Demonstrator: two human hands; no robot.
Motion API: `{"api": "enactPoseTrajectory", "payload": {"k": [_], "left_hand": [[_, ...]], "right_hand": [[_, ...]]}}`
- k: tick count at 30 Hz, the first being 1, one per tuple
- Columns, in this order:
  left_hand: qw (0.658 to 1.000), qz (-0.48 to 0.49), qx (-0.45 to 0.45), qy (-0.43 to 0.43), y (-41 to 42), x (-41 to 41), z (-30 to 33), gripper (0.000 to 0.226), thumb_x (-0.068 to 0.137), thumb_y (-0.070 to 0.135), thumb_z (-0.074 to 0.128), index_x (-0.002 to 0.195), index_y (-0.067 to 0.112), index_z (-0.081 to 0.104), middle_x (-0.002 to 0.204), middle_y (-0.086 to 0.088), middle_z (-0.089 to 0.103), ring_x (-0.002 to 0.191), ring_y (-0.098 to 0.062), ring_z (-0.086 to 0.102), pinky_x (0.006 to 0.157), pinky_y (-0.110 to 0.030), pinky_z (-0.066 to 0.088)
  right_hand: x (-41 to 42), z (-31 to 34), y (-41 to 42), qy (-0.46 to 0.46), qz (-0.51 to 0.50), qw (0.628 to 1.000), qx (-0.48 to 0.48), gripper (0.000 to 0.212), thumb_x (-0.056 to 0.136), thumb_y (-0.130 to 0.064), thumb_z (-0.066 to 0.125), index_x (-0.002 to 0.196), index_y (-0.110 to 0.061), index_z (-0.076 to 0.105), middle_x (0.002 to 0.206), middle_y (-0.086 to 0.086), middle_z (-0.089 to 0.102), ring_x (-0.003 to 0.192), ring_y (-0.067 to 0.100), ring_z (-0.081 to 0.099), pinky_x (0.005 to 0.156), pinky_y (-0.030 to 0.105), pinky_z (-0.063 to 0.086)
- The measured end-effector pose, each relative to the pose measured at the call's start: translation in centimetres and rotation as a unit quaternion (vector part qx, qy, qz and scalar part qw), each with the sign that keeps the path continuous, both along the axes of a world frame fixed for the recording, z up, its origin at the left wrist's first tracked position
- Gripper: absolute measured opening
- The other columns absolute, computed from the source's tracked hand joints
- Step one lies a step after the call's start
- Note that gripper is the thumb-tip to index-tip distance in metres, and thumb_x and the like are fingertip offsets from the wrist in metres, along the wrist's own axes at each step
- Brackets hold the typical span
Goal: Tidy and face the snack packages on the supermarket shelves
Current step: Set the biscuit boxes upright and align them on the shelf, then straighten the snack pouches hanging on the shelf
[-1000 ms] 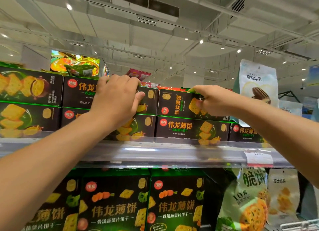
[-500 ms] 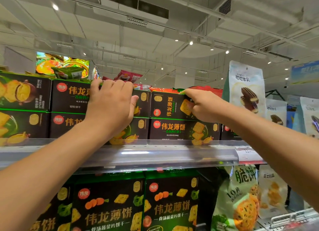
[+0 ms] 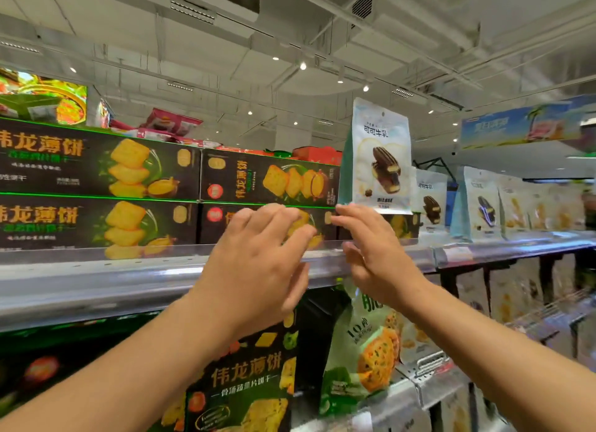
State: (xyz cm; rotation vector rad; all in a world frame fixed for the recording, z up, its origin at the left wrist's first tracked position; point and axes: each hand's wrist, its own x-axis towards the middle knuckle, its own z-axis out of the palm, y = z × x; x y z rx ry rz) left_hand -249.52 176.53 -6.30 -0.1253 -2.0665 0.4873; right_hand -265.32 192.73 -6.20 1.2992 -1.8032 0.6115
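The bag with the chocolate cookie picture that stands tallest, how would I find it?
Look along the top shelf to where the black boxes end. The white cookie bag stands there, just above the right hand. It rises higher than the smaller-looking bags to its right.

My left hand (image 3: 258, 264) covers most of the front of the lower biscuit box (image 3: 216, 220), so I can read only its red logo and the start of the lettering. I cannot tell whether my fingertips touch that box or only hover before it. My right hand (image 3: 374, 254) hides the bottom corner of the white cocoa pouch (image 3: 380, 156) and the box end behind it. The far-left boxes (image 3: 38, 160) are cut off by the frame edge, their text incomplete. The pouches at far right (image 3: 529, 206) are smeared by blur, their print illegible. The price label on the shelf rail (image 3: 458, 254) is too blurred to read.
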Motion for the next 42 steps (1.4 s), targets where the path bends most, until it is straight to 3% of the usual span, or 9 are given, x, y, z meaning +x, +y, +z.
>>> {"api": "enactPoseTrajectory", "payload": {"k": [3, 7, 11, 15, 21, 28, 34, 38, 42], "left_hand": [[1.000, -0.011, 0.016, -0.020, 1.9, -2.6, -1.1, 0.046, 0.083, 0.036, 0.054, 0.119, 0.011, 0.064, 0.121, -0.013, 0.062, 0.114, -0.034, 0.056, 0.089, -0.046, 0.047], [1.000, 0.013, 0.021, -0.013, 5.0, -6.9, -1.3, 0.048, 0.083, 0.038, 0.052, 0.120, 0.010, 0.064, 0.120, -0.010, 0.063, 0.112, -0.032, 0.058, 0.088, -0.046, 0.047], [0.996, 0.080, 0.045, -0.002, 8.1, -11.5, -1.7, 0.047, 0.084, 0.039, 0.052, 0.119, 0.010, 0.065, 0.112, -0.008, 0.065, 0.101, -0.031, 0.060, 0.081, -0.044, 0.048], [0.988, 0.142, 0.052, 0.013, 9.8, -14.3, -2.5, 0.045, 0.087, 0.041, 0.050, 0.118, 0.011, 0.065, 0.099, -0.006, 0.065, 0.086, -0.029, 0.058, 0.071, -0.042, 0.044], [0.985, 0.162, 0.054, 0.038, 10.4, -14.5, -3.1, 0.044, 0.089, 0.041, 0.048, 0.118, 0.012, 0.064, 0.095, -0.004, 0.062, 0.082, -0.027, 0.054, 0.073, -0.041, 0.039], [0.981, 0.163, 0.104, 0.017, 11.2, -15.0, -1.4, 0.033, 0.079, 0.039, 0.047, 0.090, 0.014, 0.065, 0.074, -0.002, 0.056, 0.067, -0.027, 0.050, 0.058, -0.037, 0.038], [0.981, 0.151, 0.116, 0.023, 11.5, -15.6, -0.5, 0.020, 0.076, 0.038, 0.048, 0.071, 0.019, 0.051, 0.061, 0.004, 0.046, 0.055, -0.021, 0.043, 0.049, -0.032, 0.033], [0.981, 0.153, 0.118, 0.029, 11.3, -15.9, -0.7, 0.022, 0.077, 0.039, 0.045, 0.071, 0.019, 0.052, 0.061, 0.004, 0.046, 0.055, -0.021, 0.043, 0.049, -0.034, 0.036], [0.980, 0.157, 0.121, 0.031, 11.2, -15.8, -0.8, 0.021, 0.077, 0.039, 0.046, 0.072, 0.020, 0.053, 0.062, 0.004, 0.047, 0.056, -0.021, 0.044, 0.050, -0.036, 0.040]], "right_hand": [[-3.2, -2.6, 3.4, -0.039, -0.019, 0.999, -0.004, 0.044, 0.087, -0.013, 0.052, 0.131, -0.004, 0.056, 0.139, 0.012, 0.050, 0.135, 0.027, 0.038, 0.112, 0.050, 0.033], [-7.2, -3.9, 6.1, -0.047, -0.029, 0.998, -0.014, 0.046, 0.094, -0.030, 0.048, 0.136, -0.014, 0.053, 0.145, 0.005, 0.046, 0.139, 0.019, 0.033, 0.115, 0.040, 0.028], [-10.2, -4.8, 6.9, -0.010, 0.030, 0.999, -0.010, 0.045, 0.096, -0.033, 0.045, 0.137, -0.017, 0.052, 0.146, 0.005, 0.044, 0.138, 0.020, 0.034, 0.115, 0.035, 0.025], [-12.2, -5.8, 6.6, 0.007, 0.075, 0.997, -0.023, 0.046, 0.095, -0.031, 0.045, 0.139, -0.018, 0.050, 0.150, 0.006, 0.040, 0.142, 0.023, 0.029, 0.118, 0.041, 0.021], [-12.8, -6.5, 6.0, 0.026, 0.092, 0.994, -0.055, 0.047, 0.093, -0.029, 0.045, 0.138, -0.016, 0.051, 0.149, 0.009, 0.041, 0.141, 0.027, 0.031, 0.116, 0.047, 0.024], [-12.2, -5.2, 7.3, -0.003, 0.123, 0.992, -0.034, 0.046, 0.091, -0.031, 0.052, 0.134, -0.016, 0.055, 0.144, 0.003, 0.047, 0.137, 0.016, 0.036, 0.116, 0.036, 0.025], [-15.1, 3.6, 9.8, -0.145, 0.147, 0.964, -0.169, 0.046, 0.088, -0.034, 0.064, 0.128, -0.016, 0.051, 0.120, -0.008, 0.052, 0.109, 0.006, 0.050, 0.091, 0.022, 0.045], [-16.8, 8.0, 8.3, -0.382, 0.191, 0.894, -0.136, 0.085, 0.077, -0.053, 0.072, 0.146, -0.025, 0.030, 0.128, -0.008, 0.044, 0.116, 0.013, 0.049, 0.090, 0.031, 0.049], [-17.6, 8.8, 6.6, -0.431, 0.245, 0.864, -0.090, 0.091, 0.069, -0.052, 0.079, 0.143, -0.025, 0.034, 0.125, -0.004, 0.057, 0.112, 0.015, 0.057, 0.081, 0.028, 0.049]]}}
